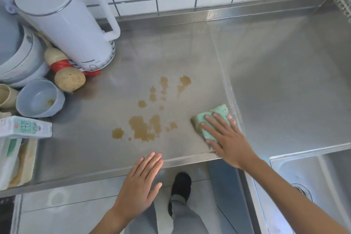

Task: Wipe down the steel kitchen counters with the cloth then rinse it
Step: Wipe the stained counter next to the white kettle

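Two hands were at work over the steel counter [98, 112], and they had plainly different jobs. The right hand [226, 138] lay flat on the green cloth [212, 119], fingers straight and spread, pressing it down onto the metal near the ridged seam at the counter's right end; a flat palm of that kind spreads the pressure and suits a sweeping wipe, I would judge, better than a pinch. The left hand [140, 180] held nothing, its fingers straight and relaxed, with the fingertips at the counter's front lip, probably to steady the body while the other arm reached. The cloth sat just right of the brown spill [144, 129], a scatter of tan puddles and drops across the middle of the counter, not yet touched by it, so the wiping looked to be at its start. To the left stood a white kettle [70, 24] on a saucer, a potato [70, 80] beside it, a small blue bowl [39, 99], stacked bowls [19, 62] and a carton [24, 127], crowded together at that end and so clear of the spill. The sink [311, 182] lay at the lower right, near the wiping arm, handy for the rinse. A black shoe [180, 184] showed below the counter edge.
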`<state>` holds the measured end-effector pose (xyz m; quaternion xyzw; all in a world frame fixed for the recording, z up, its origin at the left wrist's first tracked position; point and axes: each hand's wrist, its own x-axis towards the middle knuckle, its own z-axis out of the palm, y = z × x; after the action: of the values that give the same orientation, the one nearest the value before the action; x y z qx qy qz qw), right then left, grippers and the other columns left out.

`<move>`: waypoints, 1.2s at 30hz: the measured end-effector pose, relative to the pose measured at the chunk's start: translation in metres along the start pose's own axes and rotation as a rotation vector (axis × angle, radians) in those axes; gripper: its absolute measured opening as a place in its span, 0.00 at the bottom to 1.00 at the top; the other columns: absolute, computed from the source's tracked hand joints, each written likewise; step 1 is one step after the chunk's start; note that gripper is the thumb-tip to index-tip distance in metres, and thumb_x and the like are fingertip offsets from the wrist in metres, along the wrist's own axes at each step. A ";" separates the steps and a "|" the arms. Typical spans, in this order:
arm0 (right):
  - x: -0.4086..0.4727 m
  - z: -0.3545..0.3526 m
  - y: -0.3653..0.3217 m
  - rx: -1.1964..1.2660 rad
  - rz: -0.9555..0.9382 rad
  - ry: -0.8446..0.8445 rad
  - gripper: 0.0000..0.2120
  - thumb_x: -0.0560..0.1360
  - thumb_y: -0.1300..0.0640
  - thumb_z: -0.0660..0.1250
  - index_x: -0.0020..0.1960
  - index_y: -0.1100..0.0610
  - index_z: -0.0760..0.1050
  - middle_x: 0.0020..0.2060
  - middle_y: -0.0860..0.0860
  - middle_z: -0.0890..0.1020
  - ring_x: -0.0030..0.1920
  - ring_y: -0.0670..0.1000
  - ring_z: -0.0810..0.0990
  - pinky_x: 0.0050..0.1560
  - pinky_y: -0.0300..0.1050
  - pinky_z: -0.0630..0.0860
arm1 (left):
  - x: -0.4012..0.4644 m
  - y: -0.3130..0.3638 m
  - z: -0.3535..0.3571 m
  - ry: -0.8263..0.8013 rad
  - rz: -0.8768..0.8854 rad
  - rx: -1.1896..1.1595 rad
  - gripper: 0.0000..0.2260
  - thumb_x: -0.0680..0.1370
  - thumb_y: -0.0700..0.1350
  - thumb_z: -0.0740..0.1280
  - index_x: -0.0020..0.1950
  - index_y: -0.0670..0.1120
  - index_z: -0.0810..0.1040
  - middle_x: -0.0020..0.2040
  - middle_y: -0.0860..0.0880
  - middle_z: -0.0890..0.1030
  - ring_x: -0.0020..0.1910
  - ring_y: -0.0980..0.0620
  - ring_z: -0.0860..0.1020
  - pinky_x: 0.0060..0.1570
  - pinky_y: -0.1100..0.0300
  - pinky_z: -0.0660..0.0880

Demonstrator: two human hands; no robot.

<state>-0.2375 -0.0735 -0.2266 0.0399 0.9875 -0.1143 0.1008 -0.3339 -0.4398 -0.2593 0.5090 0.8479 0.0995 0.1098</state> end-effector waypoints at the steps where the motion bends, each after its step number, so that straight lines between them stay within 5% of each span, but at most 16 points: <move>1: 0.007 -0.007 0.009 0.032 0.068 0.011 0.27 0.85 0.41 0.48 0.82 0.47 0.58 0.83 0.47 0.57 0.83 0.54 0.51 0.80 0.66 0.51 | 0.000 -0.001 0.001 -0.002 0.002 0.010 0.33 0.84 0.54 0.63 0.86 0.48 0.54 0.87 0.51 0.54 0.86 0.49 0.54 0.82 0.48 0.53; 4: 0.054 -0.027 0.024 0.158 0.332 0.086 0.28 0.84 0.41 0.51 0.81 0.49 0.63 0.82 0.50 0.60 0.83 0.55 0.53 0.80 0.66 0.48 | 0.000 -0.002 0.003 -0.002 0.012 0.017 0.32 0.85 0.56 0.60 0.86 0.48 0.53 0.87 0.51 0.54 0.86 0.49 0.54 0.82 0.48 0.54; 9: 0.162 -0.048 0.006 0.271 0.593 0.092 0.27 0.86 0.43 0.51 0.83 0.47 0.54 0.84 0.47 0.49 0.83 0.53 0.41 0.79 0.66 0.37 | 0.000 -0.005 0.004 0.016 0.036 -0.036 0.33 0.85 0.54 0.62 0.86 0.48 0.53 0.87 0.51 0.54 0.86 0.49 0.54 0.83 0.50 0.52; 14: 0.183 -0.037 -0.062 0.232 0.427 0.094 0.27 0.86 0.43 0.52 0.83 0.46 0.55 0.84 0.47 0.51 0.84 0.53 0.43 0.81 0.63 0.39 | 0.001 -0.008 0.001 0.060 0.111 -0.112 0.31 0.84 0.48 0.63 0.86 0.46 0.56 0.87 0.50 0.55 0.85 0.48 0.55 0.83 0.49 0.54; 20: 0.068 -0.008 -0.091 0.213 0.242 0.062 0.28 0.84 0.40 0.51 0.82 0.47 0.59 0.82 0.45 0.56 0.83 0.51 0.47 0.82 0.61 0.43 | 0.000 -0.020 -0.016 0.054 0.217 -0.263 0.23 0.85 0.43 0.63 0.80 0.43 0.68 0.84 0.49 0.63 0.85 0.49 0.57 0.83 0.52 0.55; 24: 0.033 0.000 -0.098 0.288 0.624 0.130 0.27 0.86 0.41 0.52 0.82 0.46 0.56 0.83 0.45 0.52 0.83 0.48 0.43 0.81 0.60 0.38 | -0.024 -0.068 -0.031 0.067 0.331 -0.275 0.19 0.84 0.41 0.63 0.75 0.43 0.74 0.80 0.48 0.70 0.84 0.50 0.61 0.83 0.50 0.59; 29: 0.092 -0.004 -0.109 0.319 0.912 0.176 0.27 0.86 0.43 0.51 0.83 0.46 0.54 0.84 0.46 0.48 0.83 0.51 0.41 0.80 0.63 0.36 | -0.018 -0.090 -0.032 0.068 0.422 -0.270 0.19 0.84 0.41 0.61 0.76 0.43 0.74 0.80 0.48 0.71 0.84 0.50 0.61 0.82 0.50 0.60; 36: 0.045 0.018 -0.196 0.170 0.447 0.073 0.28 0.85 0.40 0.46 0.83 0.45 0.54 0.83 0.44 0.51 0.83 0.50 0.41 0.81 0.61 0.38 | -0.011 -0.123 -0.027 0.044 0.580 -0.186 0.23 0.85 0.44 0.60 0.82 0.45 0.67 0.84 0.49 0.64 0.85 0.51 0.57 0.83 0.52 0.57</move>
<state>-0.2977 -0.2650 -0.2104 0.2699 0.9440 -0.1702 0.0842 -0.4397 -0.5079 -0.2668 0.7154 0.6566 0.2148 0.1047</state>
